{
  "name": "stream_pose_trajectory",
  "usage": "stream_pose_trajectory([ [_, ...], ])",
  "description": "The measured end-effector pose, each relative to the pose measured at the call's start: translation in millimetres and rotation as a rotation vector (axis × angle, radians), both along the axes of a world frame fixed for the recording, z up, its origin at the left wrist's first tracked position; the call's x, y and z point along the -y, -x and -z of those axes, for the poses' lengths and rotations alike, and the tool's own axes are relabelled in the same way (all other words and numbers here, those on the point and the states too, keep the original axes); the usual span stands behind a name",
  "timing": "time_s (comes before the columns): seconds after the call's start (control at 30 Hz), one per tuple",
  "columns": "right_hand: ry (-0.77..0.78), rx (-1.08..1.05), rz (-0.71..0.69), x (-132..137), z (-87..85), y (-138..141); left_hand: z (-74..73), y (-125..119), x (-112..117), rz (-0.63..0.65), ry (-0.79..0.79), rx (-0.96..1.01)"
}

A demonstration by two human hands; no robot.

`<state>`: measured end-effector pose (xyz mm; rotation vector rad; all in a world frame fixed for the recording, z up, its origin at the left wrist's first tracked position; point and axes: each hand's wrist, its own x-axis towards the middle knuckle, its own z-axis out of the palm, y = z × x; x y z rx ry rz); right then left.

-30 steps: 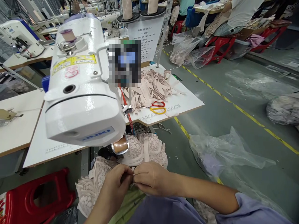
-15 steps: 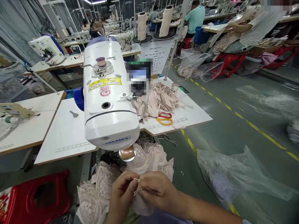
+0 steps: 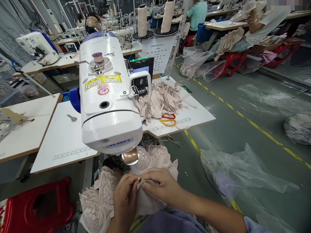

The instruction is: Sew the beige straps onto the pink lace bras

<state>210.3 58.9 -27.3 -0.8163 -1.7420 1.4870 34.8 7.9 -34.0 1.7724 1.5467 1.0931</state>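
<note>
Just below the needle end of a white sewing machine (image 3: pixel 111 129), my left hand (image 3: pixel 125 195) and my right hand (image 3: pixel 161 184) pinch a folded edge of pale pink fabric (image 3: pixel 147 202) between them. The fingertips of both hands nearly meet at that edge. The fabric hangs down over my lap. Beige lace bras (image 3: pixel 96 210) lie heaped to the left of my left hand. More lace bra cups (image 3: pixel 143 158) show behind my hands, beneath the machine head. Which part of a garment the pinched edge belongs to I cannot tell.
A pile of beige straps (image 3: pixel 165 98) lies on the white table (image 3: pixel 201 118), beside scissors with red and yellow handles (image 3: pixel 168 120). A red stool (image 3: pixel 17 210) stands at lower left. Clear plastic sheeting (image 3: pixel 243 171) lies on the floor at right. Co-workers sit further back.
Both hands have kept their pinch on the fabric and shifted slightly at its edge. The view has moved a little, so the machine and table appear further left and higher.
</note>
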Motion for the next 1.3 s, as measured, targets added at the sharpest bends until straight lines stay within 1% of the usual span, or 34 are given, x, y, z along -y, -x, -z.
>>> stream_pose_trajectory([
  [0.07,-0.012,0.038,0.009,-7,0.5,-4,-2.3,2,-2,-0.040,0.004,-0.029],
  [0.13,-0.073,0.119,0.053,-16,-2.7,-9,-6.1,5,-3,-0.045,-0.020,-0.075],
  [0.2,-0.164,0.224,0.065,-25,-9.2,-13,-12.0,8,-5,0.004,-0.103,-0.123],
  [0.27,-0.231,0.296,0.006,-32,-16.8,-16,-19.4,9,-6,0.078,-0.206,-0.162],
  [0.3,-0.240,0.308,-0.032,-33,-20.2,-16,-23.1,9,-7,0.106,-0.244,-0.175],
  [0.37,-0.200,0.296,-0.093,-35,-25.0,-16,-29.2,8,-8,0.138,-0.279,-0.185],
  [0.47,-0.035,0.256,-0.176,-36,-27.1,-15,-33.4,8,-9,0.156,-0.263,-0.163],
  [0.57,0.122,0.247,-0.262,-39,-27.1,-17,-33.1,9,-9,0.163,-0.198,-0.148],
  [0.6,0.145,0.245,-0.281,-40,-27.3,-17,-32.7,9,-9,0.163,-0.169,-0.148],
  [0.67,0.139,0.245,-0.303,-41,-28.7,-18,-32.4,10,-9,0.157,-0.125,-0.144],
  [0.73,0.075,0.253,-0.311,-41,-30.5,-19,-32.7,10,-10,0.149,-0.113,-0.123],
  [0.87,-0.119,0.308,-0.288,-37,-31.9,-19,-34.4,10,-14,0.178,-0.066,-0.124],
  [1.0,-0.289,0.336,-0.243,-34,-28.9,-19,-36.0,12,-20,0.224,-0.043,-0.220],
  [1.1,-0.321,0.348,-0.219,-33,-27.3,-19,-36.3,12,-22,0.261,-0.012,-0.313],
  [1.17,-0.372,0.345,-0.182,-31,-27.3,-18,-35.4,9,-21,0.227,-0.019,-0.359],
  [1.23,-0.501,0.344,-0.112,-28,-27.9,-16,-34.2,5,-19,0.183,-0.047,-0.372],
  [1.3,-0.640,0.342,-0.014,-27,-29.0,-12,-33.7,1,-19,0.150,-0.066,-0.354],
])
